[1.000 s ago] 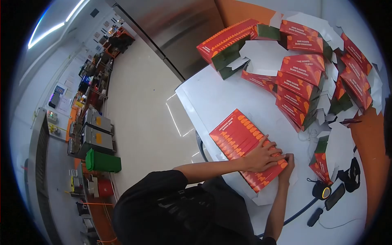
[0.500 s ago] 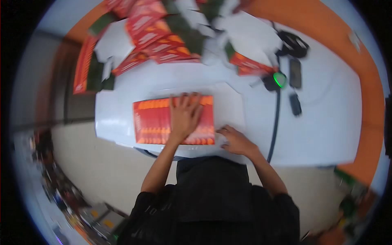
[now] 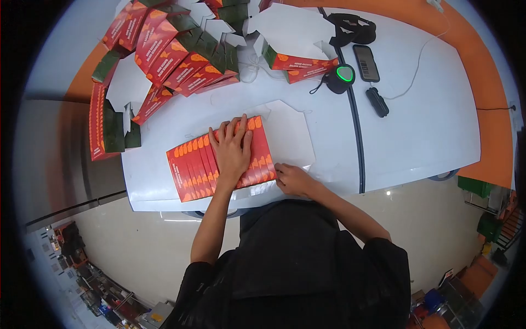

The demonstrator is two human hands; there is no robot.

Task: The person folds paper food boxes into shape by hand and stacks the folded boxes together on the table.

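Observation:
A fanned row of flat red-and-orange printed cardboard boxes [image 3: 189, 170] lies on the white table before me. My left hand [image 3: 232, 156] rests on top, palm down with its fingers spread across the printed faces. At the lower right corner of the row, my right hand [image 3: 295, 180] has its fingers bent and pressed together at the cardboard edge. A white cardboard panel [image 3: 290, 134] extends from beneath the right side of the row. My right fingertips are partly hidden, so the exact grip is hard to see.
Assembled red boxes [image 3: 164, 52] with green sides are heaped at the back left. Farther right are a round black device with a green light ring [image 3: 344, 73], a phone [image 3: 366, 63], a small black case [image 3: 377, 102] and a black strap [image 3: 353, 28]. A dark strip [image 3: 355, 129] crosses the table.
My view has turned and sharpened, so the table looks tilted. My right hand has moved in to the corner of the cardboard row. My left hand stays spread on top.

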